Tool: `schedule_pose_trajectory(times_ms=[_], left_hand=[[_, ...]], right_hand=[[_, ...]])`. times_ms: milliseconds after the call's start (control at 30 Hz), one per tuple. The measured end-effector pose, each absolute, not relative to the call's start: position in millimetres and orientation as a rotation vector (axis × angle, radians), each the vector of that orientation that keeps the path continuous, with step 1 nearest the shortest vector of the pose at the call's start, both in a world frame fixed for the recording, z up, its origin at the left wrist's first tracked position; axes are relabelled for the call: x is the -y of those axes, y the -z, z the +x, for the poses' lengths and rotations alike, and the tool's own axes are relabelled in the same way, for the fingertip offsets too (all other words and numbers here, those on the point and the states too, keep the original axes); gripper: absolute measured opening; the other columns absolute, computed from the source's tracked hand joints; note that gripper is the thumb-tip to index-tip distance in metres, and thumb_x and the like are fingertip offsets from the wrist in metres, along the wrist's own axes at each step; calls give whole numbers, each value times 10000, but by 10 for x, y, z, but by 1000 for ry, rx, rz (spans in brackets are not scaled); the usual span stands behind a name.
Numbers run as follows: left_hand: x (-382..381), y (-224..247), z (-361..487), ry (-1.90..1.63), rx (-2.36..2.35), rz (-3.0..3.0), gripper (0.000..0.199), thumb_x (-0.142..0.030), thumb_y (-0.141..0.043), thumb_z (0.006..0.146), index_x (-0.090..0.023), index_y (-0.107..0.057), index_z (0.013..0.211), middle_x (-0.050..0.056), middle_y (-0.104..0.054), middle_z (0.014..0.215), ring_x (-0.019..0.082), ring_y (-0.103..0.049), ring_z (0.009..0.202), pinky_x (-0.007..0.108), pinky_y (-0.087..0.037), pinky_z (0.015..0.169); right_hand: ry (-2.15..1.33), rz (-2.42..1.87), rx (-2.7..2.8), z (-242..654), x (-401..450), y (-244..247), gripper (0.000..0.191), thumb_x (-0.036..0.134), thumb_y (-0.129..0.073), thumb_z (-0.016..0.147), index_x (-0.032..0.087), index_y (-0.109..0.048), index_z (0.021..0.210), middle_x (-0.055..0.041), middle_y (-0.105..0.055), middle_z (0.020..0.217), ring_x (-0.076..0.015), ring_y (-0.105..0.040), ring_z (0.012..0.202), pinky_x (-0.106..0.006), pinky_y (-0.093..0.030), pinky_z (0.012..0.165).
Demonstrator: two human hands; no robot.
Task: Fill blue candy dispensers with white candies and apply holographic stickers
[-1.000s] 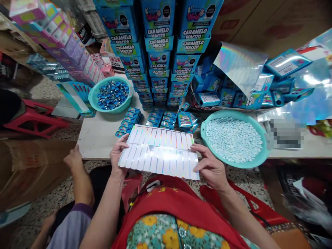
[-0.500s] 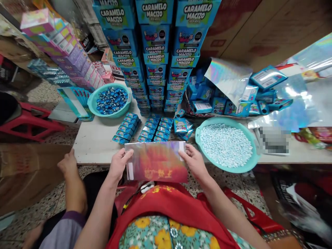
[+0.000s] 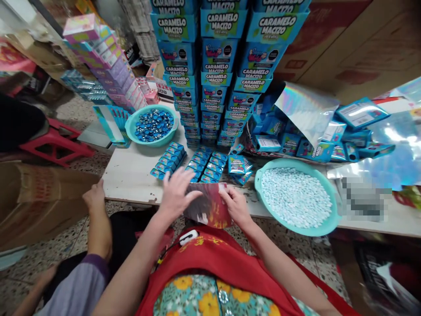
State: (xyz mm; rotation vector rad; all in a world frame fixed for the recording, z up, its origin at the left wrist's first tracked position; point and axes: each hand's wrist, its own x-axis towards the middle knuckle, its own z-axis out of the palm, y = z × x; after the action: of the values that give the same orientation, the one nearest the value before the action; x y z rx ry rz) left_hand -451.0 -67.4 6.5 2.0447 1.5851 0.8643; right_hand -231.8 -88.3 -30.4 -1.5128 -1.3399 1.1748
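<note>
Left of the pale-candy bowl [image 3: 286,163], the right hand [image 3: 236,205] is pinching a mirror-finish sheet [image 3: 213,207] by its right end; the left hand [image 3: 176,193] is showing spread fingers over its left end, contact unclear. The sheet is probably handling light, bendy and slick, edges suiting a grip. Beyond, left of the pale-candy bowl, "Caramelo Macizo" boxes [image 3: 215,57] are towering.

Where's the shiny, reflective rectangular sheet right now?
In the head view, the sheet is just below centre, its right end in the right hand, the spread left hand by its left end.
</note>
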Motion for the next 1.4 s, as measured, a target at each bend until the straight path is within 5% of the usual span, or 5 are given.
schedule_pose_trajectory(times_ms=[200,367,667,933,1400], left_hand=[[486,-33,-4186,-580,-1423,1952,208,-316,-477,886,-205,-629,797,41,-631,868,172,-573,822,284,-407,808],[376,64,-4250,-494,-1470,1891,242,-315,-448,866,-204,-634,757,37,-642,836,174,-566,788,266,-389,734],[189,125,-4233,-317,-1479,1733,303,-401,-512,792,-183,-679,664,28,-661,660,166,-573,637,251,-369,601],[297,92,-4126,-265,-1859,1834,256,-372,-511,821,-233,-724,789,52,-707,816,205,-601,776,264,-330,607],[337,89,-4103,-185,-1987,1748,227,-350,-526,792,-227,-716,776,62,-704,828,211,-609,770,266,-323,587]], right_hand=[[-1134,-1536,1242,-2293,909,299,346,490,-489,868,184,-642,819,-20,-644,785,-167,-561,734,-263,-425,682],[-1171,-1487,1273,-2189,1009,413,352,419,-516,867,223,-647,1127,-74,-661,1159,-240,-592,1068,-382,-438,938],[-1144,-1583,1157,-2186,1181,613,360,401,-578,826,177,-650,1098,-116,-645,1097,-221,-640,916,-383,-528,823],[-1006,-1507,1590,-2309,1331,745,522,324,-511,867,199,-448,1370,-128,-431,1428,-271,-389,1325,-485,-305,1113],[-1090,-1575,1520,-2341,1291,911,677,394,-581,800,148,-364,1392,-177,-402,1421,-317,-365,1322,-510,-275,1107]])
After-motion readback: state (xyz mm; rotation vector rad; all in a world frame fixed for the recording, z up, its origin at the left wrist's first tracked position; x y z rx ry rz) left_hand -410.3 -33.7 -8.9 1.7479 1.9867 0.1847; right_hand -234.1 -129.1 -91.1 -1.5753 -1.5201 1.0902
